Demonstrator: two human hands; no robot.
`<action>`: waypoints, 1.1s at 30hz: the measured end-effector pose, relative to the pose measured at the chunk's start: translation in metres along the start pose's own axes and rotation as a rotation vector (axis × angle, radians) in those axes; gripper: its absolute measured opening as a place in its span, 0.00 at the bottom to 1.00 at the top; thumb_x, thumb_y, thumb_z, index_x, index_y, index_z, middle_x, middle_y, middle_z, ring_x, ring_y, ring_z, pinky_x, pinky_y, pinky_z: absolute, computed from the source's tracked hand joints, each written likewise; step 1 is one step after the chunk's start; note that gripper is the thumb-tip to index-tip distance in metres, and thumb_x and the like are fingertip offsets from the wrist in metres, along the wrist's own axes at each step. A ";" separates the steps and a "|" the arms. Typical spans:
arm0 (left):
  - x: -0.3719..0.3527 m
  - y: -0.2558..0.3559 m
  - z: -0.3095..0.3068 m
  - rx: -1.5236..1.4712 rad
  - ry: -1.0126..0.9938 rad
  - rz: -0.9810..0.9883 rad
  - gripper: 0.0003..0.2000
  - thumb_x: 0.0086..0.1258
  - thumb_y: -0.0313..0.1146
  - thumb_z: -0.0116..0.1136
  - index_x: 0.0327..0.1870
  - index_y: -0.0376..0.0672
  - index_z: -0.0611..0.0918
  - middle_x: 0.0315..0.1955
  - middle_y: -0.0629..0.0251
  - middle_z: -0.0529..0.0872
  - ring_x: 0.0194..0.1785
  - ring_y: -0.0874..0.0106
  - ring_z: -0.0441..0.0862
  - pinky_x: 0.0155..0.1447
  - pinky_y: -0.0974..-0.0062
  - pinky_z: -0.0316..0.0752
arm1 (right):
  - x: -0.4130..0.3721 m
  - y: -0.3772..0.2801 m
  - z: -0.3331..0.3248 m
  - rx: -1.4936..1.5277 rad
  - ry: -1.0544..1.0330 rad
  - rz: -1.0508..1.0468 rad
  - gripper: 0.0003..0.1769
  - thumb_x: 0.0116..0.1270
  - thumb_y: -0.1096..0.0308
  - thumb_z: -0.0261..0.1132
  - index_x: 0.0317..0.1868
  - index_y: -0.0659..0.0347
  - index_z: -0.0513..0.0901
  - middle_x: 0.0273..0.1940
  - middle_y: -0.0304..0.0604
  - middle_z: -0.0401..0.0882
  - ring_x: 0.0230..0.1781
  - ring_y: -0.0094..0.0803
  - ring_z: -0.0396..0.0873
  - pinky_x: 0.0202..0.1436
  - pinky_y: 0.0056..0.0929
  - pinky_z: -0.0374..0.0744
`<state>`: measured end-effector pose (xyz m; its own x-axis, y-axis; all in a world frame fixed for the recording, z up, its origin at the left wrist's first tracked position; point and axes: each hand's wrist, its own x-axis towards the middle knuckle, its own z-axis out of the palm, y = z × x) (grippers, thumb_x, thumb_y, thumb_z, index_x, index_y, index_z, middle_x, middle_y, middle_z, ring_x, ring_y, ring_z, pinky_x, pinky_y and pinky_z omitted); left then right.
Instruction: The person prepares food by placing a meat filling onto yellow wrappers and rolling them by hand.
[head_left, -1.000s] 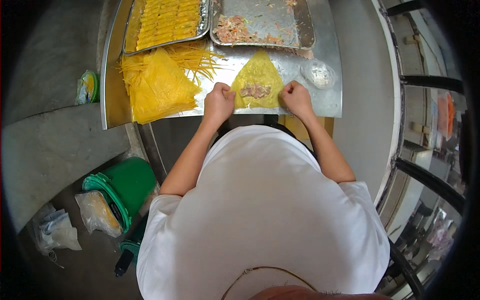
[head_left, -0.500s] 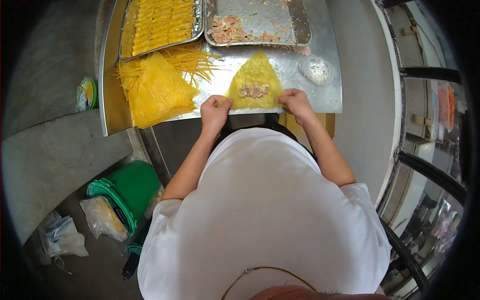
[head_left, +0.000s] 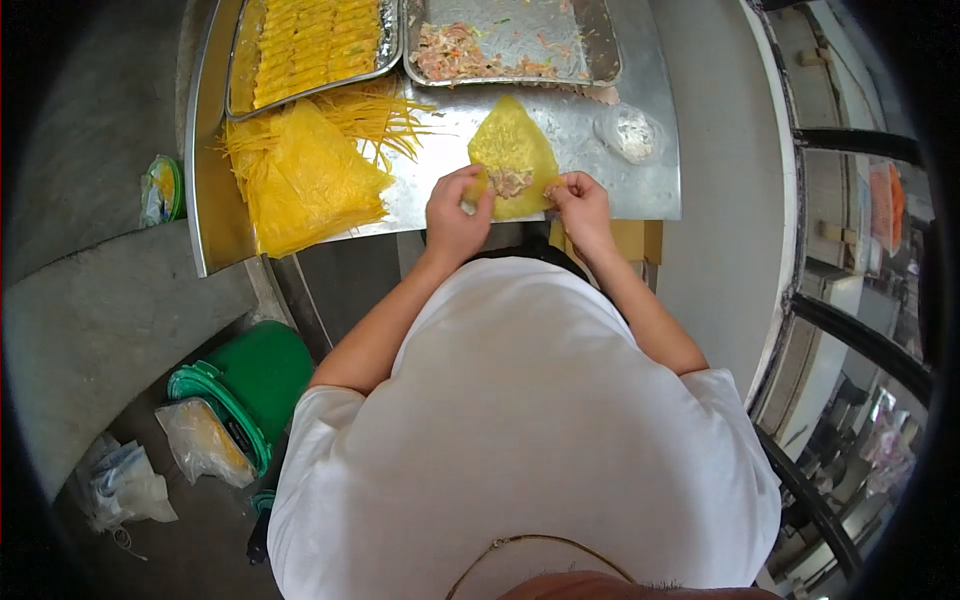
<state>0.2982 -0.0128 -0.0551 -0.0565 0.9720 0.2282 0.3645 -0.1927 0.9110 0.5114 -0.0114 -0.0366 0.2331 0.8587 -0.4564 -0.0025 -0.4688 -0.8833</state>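
A thin yellow wrapper sheet (head_left: pixel 513 135) lies on the metal table at its front edge, with a small heap of meat filling (head_left: pixel 511 181) on its lower part. My left hand (head_left: pixel 461 213) pinches the left side of the sheet, its fingers bent in close to the filling. At the right corner, my right hand (head_left: pixel 580 207) grips the sheet between thumb and fingers. Both sides of the sheet are lifted and drawn inward. To the left lies a stack of yellow wrapper sheets (head_left: pixel 315 185), beside a pile of yellow strips (head_left: pixel 375 118).
At the back stand a tray (head_left: pixel 393 62) of rolled yellow pieces and a metal tray (head_left: pixel 612 65) with loose filling. A clear plastic-wrapped bundle (head_left: pixel 628 134) sits at the right of the table (head_left: pixel 655 190). A green bin (head_left: pixel 262 365) is on the floor at left.
My left hand has moved right and up, bringing the wrapper's left corner in toward the filling. My right hand has shifted slightly left with its corner.
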 end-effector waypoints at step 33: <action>0.019 -0.019 -0.031 0.127 -0.606 0.203 0.44 0.55 0.32 0.84 0.73 0.37 0.71 0.70 0.49 0.76 0.75 0.48 0.74 0.77 0.58 0.75 | -0.009 -0.001 0.035 -0.797 -0.229 -0.958 0.11 0.62 0.76 0.71 0.45 0.63 0.90 0.55 0.54 0.90 0.59 0.50 0.85 0.68 0.44 0.81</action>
<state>0.2612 0.0053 -0.0573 0.5457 0.8288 0.1236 0.4216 -0.3990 0.8143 0.4750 -0.0114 -0.0356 -0.3564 0.9003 0.2499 0.6760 0.4331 -0.5961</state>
